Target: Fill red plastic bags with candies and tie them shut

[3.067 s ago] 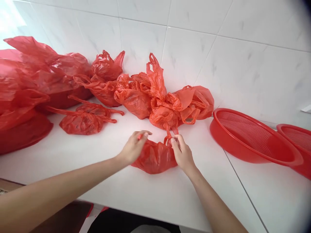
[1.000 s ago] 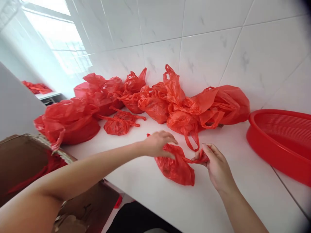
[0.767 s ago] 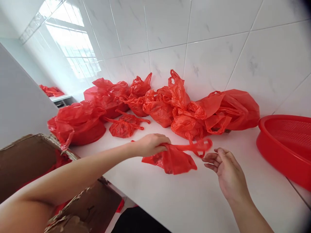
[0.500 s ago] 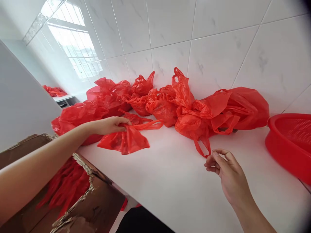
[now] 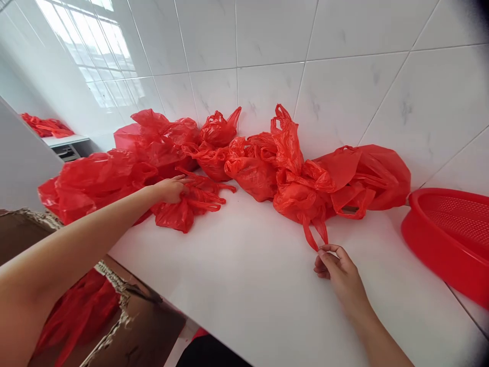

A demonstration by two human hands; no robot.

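Note:
My left hand (image 5: 170,188) reaches far left and rests with its fingers stretched out on a small tied red plastic bag (image 5: 179,211), which lies on the white counter (image 5: 260,285) beside other small tied bags. My right hand (image 5: 338,270) sits near the middle of the counter. Its fingertips are pinched at the end of a hanging handle loop (image 5: 315,232) of a crumpled red bag (image 5: 298,196) in the pile.
A row of red plastic bags (image 5: 229,158) lines the white tiled wall. A red plastic strainer basket (image 5: 446,234) stands at the right. A torn cardboard box (image 5: 87,316) holding red bags sits below the counter's left edge.
My left hand carried the tied bag leftwards and set it beside the other tied bags. My right hand let go of it and moved to the handle loop of another bag.

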